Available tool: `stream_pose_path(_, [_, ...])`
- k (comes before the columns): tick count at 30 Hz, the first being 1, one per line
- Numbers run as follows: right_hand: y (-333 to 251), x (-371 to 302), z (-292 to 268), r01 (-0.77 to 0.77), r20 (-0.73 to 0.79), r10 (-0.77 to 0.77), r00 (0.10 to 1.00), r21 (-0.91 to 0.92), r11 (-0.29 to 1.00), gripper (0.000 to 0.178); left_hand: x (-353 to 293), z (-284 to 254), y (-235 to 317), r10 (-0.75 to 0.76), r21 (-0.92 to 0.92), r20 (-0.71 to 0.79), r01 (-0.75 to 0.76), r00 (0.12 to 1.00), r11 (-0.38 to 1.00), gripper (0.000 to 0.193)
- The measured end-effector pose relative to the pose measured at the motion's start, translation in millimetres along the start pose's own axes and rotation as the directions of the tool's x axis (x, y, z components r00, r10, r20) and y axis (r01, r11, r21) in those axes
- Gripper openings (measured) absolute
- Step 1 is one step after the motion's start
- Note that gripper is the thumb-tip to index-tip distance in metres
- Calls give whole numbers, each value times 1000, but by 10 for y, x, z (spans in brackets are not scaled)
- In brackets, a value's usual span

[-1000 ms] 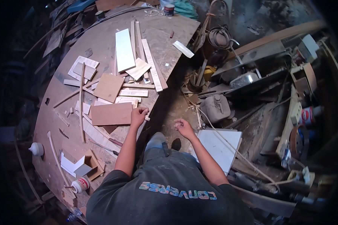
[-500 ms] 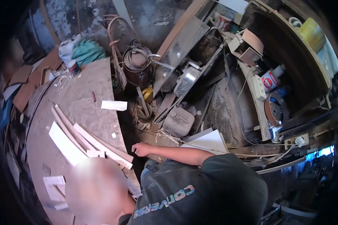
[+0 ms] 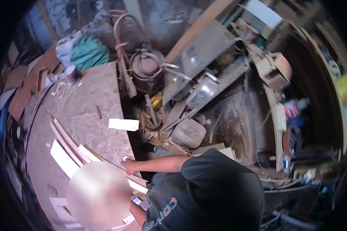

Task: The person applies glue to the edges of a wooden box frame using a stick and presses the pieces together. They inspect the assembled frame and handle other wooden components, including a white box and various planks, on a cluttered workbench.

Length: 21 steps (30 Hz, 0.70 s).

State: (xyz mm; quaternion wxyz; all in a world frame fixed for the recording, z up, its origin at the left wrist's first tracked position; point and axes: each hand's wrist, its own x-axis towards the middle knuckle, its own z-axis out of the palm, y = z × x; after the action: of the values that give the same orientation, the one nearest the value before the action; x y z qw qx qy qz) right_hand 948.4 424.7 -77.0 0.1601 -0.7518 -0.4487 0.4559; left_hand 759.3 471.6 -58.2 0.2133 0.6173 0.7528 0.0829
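Observation:
My right hand reaches over the near right edge of the wooden table, its fingers closed at a small white piece on the tabletop. Its arm passes over long pale wooden strips. My left forearm rises from the lower edge toward the strips. A round blurred patch hides my left hand, so its fingers and anything in them are out of sight. A wide white board lies beside the strips. Farther up the table are a white block and a short reddish-brown stick.
The worn table carries a green cloth bundle at its far end. Right of it stand coiled cable, metal sinks and a dusty plastic canister. Wood scraps litter the floor. A cluttered shelf lines the right.
My right hand has moved left, from beside the table's edge to the small white piece on it. The view has shifted, so the table and its contents appear lower.

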Motion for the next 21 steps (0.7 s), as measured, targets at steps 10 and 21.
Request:
stream_pose_path(10, [-313,980,-398,144,32,-143,989,-19,989,90,296,-488,313,-97,-182,-252,51,963,982,36])
stream_pose_path(21, [-302,1690,-522,294,83,-308,948,147,944,44,243,-585,22,-414,-589,-455,82,788,804,40])
